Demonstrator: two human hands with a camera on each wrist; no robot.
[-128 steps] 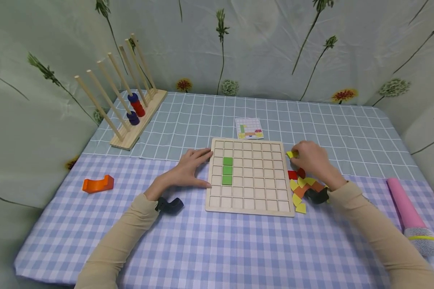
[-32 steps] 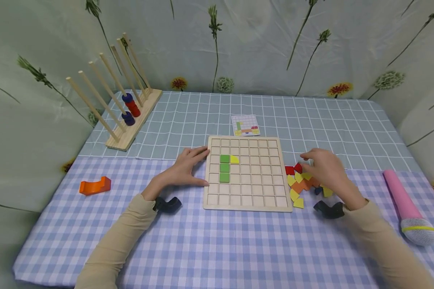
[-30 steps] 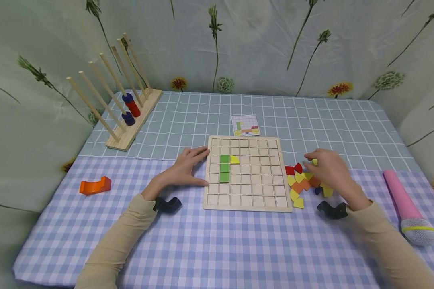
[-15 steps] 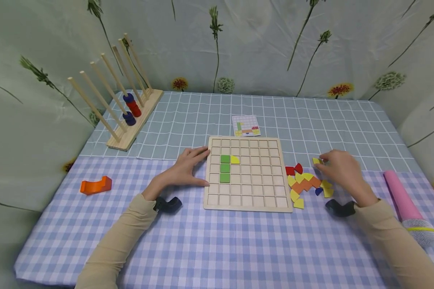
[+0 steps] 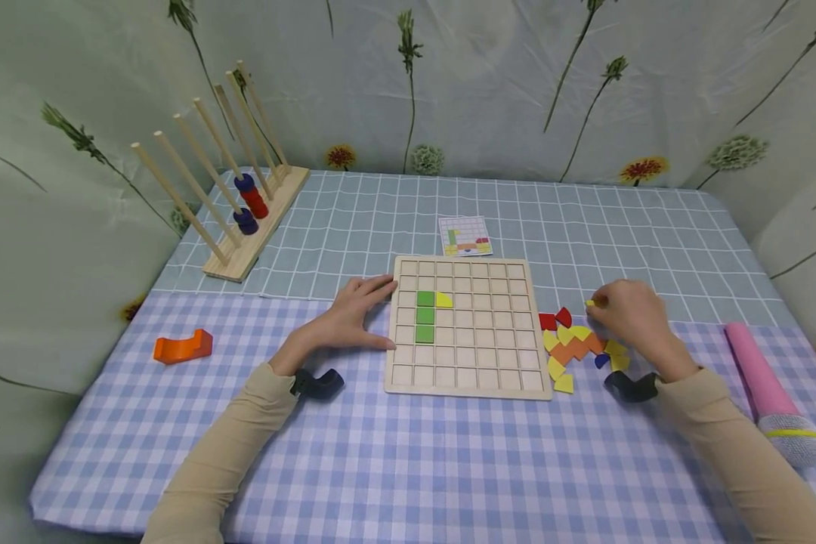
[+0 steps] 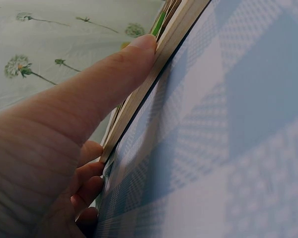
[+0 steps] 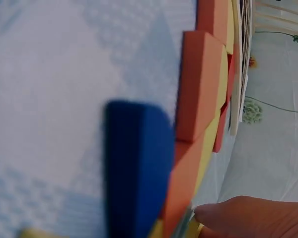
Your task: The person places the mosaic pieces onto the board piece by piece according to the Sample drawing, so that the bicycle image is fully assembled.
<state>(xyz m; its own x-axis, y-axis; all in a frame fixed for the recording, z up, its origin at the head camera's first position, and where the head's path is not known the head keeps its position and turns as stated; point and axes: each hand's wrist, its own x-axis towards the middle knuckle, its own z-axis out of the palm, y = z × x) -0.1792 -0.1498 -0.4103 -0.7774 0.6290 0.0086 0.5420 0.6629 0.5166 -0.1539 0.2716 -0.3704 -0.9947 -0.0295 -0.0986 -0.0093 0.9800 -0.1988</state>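
My left hand rests against the left edge of a wooden grid board, thumb and fingers spread; the left wrist view shows the thumb on the rim. Three green squares stand in a column on the board, with a yellow quarter-round piece beside the top one. Right of the board, my right hand pinches a small yellow piece, mostly hidden by the fingers. Below it lie loose orange pieces, red pieces, yellow ones and a blue piece.
A printed pattern card lies behind the board. At the back left stands a wooden peg rack with blue and red rings. An orange curved block is at left, a pink toy microphone at right.
Over these seconds a yellow quarter-round piece has appeared on the board beside the top green square. My right hand has taken another yellow piece from the pile, moving it rightward. My left hand stays put.
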